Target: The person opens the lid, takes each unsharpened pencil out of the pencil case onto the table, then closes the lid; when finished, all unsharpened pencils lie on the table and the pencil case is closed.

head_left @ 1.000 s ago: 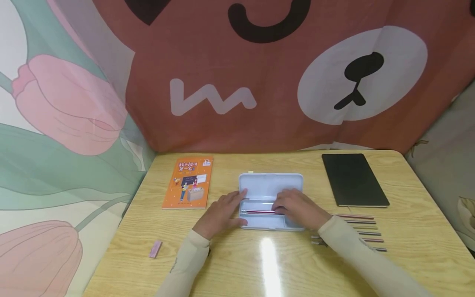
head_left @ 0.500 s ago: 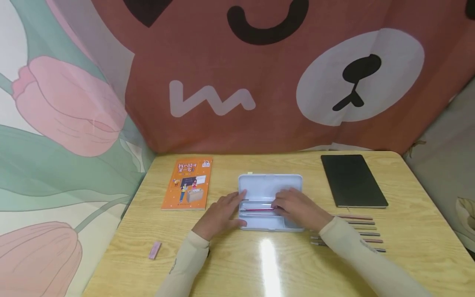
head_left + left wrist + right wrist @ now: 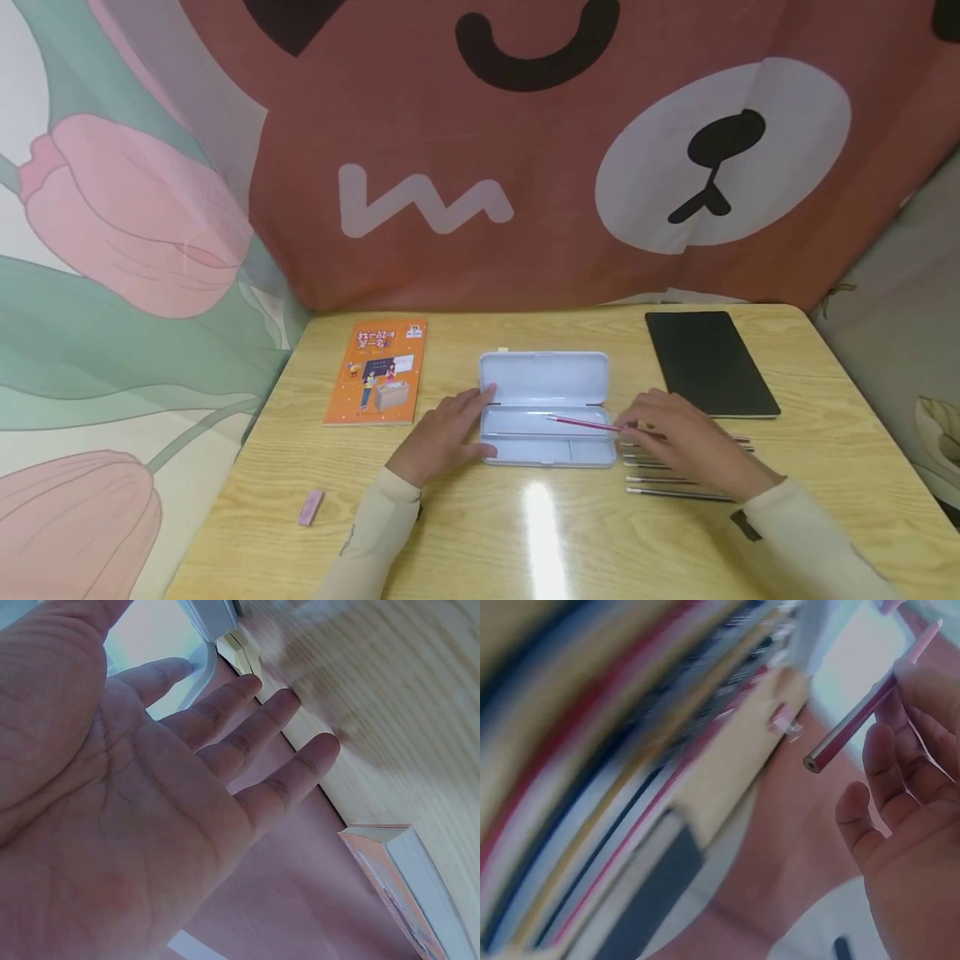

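A white pencil case (image 3: 543, 379) lies open in the middle of the table, its lid tipped back. My left hand (image 3: 442, 437) rests against the case's left end, thumb at the front corner and index finger by the hinge. In the left wrist view its fingers (image 3: 262, 735) are straight and spread. My right hand (image 3: 678, 437) pinches a red striped pencil (image 3: 585, 424) just past the case's right end. That pencil reaches leftward over the inner tray; the right wrist view shows its flat, unsharpened end (image 3: 814, 762). Below and beside the right hand several pencils (image 3: 667, 493) lie in a row.
An orange book (image 3: 378, 375) lies at the back left and a black notebook (image 3: 712, 362) at the back right. Nearer the front left is a small purple eraser-like block (image 3: 311, 507). A printed cloth (image 3: 420, 275) hangs along the table's back edge.
The right hand has moved right, out of the case, bringing the red pencil up from the tray. The left hand stays at the case's left end.
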A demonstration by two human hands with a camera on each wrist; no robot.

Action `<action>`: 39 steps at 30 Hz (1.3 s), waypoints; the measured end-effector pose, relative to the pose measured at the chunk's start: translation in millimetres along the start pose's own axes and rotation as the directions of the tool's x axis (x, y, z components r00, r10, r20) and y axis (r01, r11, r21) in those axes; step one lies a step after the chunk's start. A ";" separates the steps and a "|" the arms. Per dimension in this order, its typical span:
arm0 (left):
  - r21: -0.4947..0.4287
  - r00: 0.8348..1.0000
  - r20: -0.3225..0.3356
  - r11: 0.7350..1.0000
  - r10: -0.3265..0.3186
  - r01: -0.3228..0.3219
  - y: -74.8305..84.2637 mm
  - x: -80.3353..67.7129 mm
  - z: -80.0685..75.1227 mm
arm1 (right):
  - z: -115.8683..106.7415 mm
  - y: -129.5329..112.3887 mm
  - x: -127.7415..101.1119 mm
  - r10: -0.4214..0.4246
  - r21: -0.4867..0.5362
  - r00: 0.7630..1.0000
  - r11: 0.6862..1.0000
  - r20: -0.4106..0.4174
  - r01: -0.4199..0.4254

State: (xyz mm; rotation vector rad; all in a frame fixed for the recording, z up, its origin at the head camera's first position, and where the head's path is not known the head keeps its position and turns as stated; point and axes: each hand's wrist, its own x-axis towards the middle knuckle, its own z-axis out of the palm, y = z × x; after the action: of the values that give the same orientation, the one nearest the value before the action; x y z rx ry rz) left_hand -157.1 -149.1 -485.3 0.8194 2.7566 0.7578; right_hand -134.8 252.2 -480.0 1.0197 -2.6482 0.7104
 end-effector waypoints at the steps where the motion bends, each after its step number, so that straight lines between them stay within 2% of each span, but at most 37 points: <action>1: 0.002 1.000 -0.002 1.000 0.002 -0.002 -0.2 -0.1 -0.2 | -3.4 1.4 -8.7 0.019 -0.002 1.000 1.000 0.002 -0.019; 4: 0.001 1.000 -0.003 1.000 0.002 -0.002 -1.3 0.1 -0.1 | -12.6 5.5 -35.2 0.066 -0.007 0.998 0.998 0.009 -0.066; 7: -0.005 1.000 0.000 1.000 -0.002 0.002 -2.2 0.8 0.5 | -19.2 10.7 -59.1 0.072 -0.010 0.997 0.997 -0.007 -0.072; 12: -0.006 1.000 0.002 1.000 -0.002 0.002 -1.6 1.0 0.6 | -23.2 20.0 -93.3 0.041 -0.021 0.998 0.999 -0.041 -0.041; 17: -0.006 1.000 0.000 1.000 0.001 -0.001 -0.4 0.3 -1.3 | -20.0 27.6 -118.0 -0.014 -0.041 0.998 0.999 -0.053 0.012; 22: -0.008 1.000 0.005 1.000 -0.015 0.015 -0.6 -0.1 -2.3 | -12.9 28.4 -127.4 -0.040 -0.033 0.996 0.999 -0.082 0.038; 25: -0.012 1.000 0.011 1.000 -0.018 0.018 -0.8 0.0 -2.0 | -9.6 25.1 -129.0 -0.029 -0.049 0.997 0.999 -0.078 0.025; 33: -0.022 0.999 0.019 0.999 -0.034 0.034 0.2 0.5 -1.2 | -10.3 13.4 -133.8 0.126 -0.168 0.992 0.978 0.016 -0.122; 39: -0.014 0.999 0.022 0.999 -0.033 0.034 0.0 0.9 -0.4 | -9.0 15.1 -135.0 0.120 -0.146 0.993 0.982 0.018 -0.116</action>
State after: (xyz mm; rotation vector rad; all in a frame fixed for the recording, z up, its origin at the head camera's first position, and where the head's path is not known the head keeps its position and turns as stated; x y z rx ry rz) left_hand -158.0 -148.8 -485.0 0.7722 2.7351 0.7575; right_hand -45.4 343.7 -526.5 0.8456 -2.7556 0.5209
